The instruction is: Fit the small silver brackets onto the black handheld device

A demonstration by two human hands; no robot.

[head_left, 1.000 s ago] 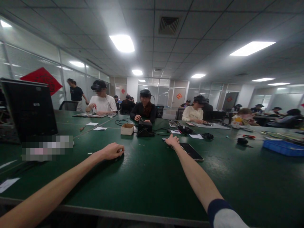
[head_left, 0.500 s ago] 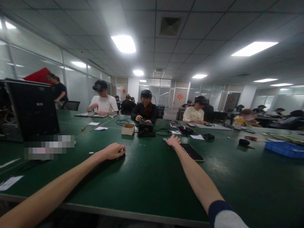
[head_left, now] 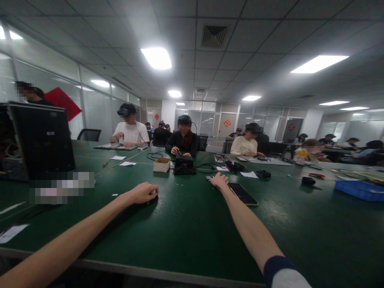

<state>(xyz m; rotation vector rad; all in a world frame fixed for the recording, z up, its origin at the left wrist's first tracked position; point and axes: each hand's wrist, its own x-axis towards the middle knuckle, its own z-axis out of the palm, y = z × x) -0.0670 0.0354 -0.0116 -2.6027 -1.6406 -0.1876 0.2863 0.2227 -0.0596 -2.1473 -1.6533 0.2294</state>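
Observation:
My left hand (head_left: 145, 193) rests on the green table (head_left: 183, 232) with its fingers curled in. Whatever is inside them, if anything, is hidden. Farther right, my right hand (head_left: 220, 181) reaches forward, fingers bent down at a small silvery piece (head_left: 208, 178) whose kind I cannot make out. They seem closed on its near end. Just right of that wrist lies a dark flat phone-like device (head_left: 244, 194) with a pale edge, partly covered by my forearm.
Ahead stand an open cardboard box (head_left: 161, 165) and a black stand-like object (head_left: 184, 164) with cables. A computer case (head_left: 43, 140) is at left, a blue tray (head_left: 358, 190) at right. Paper slips (head_left: 249, 175) lie about. Several people sit across the table.
Both my hands stay almost in place. In the background at left, a standing person has moved left, behind the computer case. The view has shifted very slightly.

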